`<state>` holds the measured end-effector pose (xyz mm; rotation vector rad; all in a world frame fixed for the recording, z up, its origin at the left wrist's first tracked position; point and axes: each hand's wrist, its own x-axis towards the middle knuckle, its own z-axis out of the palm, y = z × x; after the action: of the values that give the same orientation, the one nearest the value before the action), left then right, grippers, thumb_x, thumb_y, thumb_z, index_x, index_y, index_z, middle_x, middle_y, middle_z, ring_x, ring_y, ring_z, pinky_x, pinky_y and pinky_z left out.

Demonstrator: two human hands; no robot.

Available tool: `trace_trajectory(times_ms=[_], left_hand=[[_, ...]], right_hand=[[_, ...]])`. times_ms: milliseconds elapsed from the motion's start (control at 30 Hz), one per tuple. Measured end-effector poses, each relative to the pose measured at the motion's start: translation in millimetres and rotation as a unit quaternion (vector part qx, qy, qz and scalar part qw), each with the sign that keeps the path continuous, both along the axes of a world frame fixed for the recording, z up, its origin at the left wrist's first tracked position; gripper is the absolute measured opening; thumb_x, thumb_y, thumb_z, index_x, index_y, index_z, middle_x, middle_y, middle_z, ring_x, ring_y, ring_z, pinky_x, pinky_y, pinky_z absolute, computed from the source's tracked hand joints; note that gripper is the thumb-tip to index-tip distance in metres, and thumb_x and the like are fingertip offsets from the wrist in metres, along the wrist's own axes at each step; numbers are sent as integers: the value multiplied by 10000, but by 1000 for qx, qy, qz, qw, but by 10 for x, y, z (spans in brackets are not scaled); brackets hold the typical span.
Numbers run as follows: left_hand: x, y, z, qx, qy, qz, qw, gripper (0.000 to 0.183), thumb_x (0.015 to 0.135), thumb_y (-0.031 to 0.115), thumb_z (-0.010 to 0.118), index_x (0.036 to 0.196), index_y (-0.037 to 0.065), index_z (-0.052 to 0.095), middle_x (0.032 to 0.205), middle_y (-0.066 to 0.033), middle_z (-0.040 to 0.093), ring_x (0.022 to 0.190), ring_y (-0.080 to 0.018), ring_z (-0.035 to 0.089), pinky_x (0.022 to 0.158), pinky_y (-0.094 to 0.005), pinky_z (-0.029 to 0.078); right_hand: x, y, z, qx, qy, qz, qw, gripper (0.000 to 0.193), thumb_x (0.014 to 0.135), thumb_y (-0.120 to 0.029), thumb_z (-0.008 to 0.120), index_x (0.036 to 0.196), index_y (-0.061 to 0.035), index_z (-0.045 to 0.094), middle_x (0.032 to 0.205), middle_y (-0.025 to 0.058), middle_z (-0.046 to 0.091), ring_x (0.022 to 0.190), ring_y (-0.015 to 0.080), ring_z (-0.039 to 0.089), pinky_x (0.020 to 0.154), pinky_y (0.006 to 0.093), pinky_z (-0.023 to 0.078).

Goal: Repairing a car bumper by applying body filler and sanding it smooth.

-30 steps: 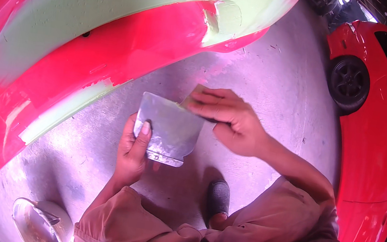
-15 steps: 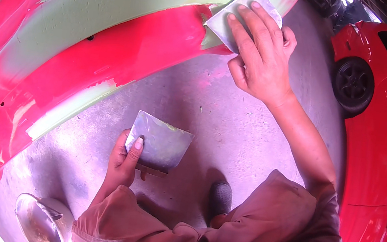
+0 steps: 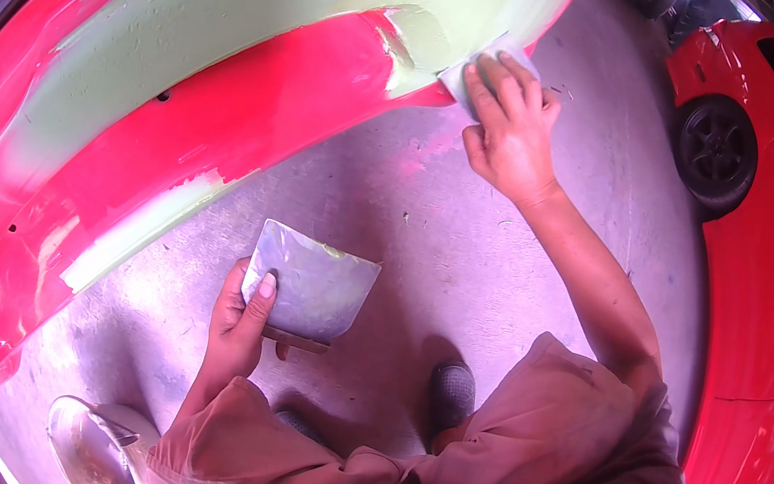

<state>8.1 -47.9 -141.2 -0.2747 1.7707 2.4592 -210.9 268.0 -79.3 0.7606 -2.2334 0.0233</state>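
The right hand (image 3: 515, 136) grips a thin, pale grey flat spreader (image 3: 460, 82) at the right-hand edge of a curved, glossy red car panel with broad pale green patches (image 3: 269, 92); contact is unclear. If the spreader tilts or presses unevenly there, a corner could score the patch or leave a ridge. The left hand (image 3: 237, 325) pinches a smeared grey squarish plate (image 3: 315, 281), thumb on top; a loose pinch could let it tip. Below lies scuffed concrete floor (image 3: 534, 275). A pale round container (image 3: 61, 434) stands lower left; a red car with a black wheel (image 3: 767, 302) fills the right.
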Motion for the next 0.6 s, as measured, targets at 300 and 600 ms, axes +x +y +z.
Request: trace_trajectory(times_ms=[300,600], left_hand=[[-241,98,284,5,55,-52,997,363,1123,297,539,1377,45,478,973,-96,664,633,-156,661,450,-293,518],[-308,179,634,-76,110,-51,990,332,1136,272,501,1385,60,447,930,-111,658,564,-162,632,431,-290,495]], right_hand=[[838,-191,17,-288,-327,289,853,638,756,-2,586,1391,0,642,1452,198,592,1329,374,584,1092,451,452],[1042,-381,121,-364,-538,344,678,635,793,104,475,1402,39,642,1456,219,619,1411,313,548,1169,375,400]])
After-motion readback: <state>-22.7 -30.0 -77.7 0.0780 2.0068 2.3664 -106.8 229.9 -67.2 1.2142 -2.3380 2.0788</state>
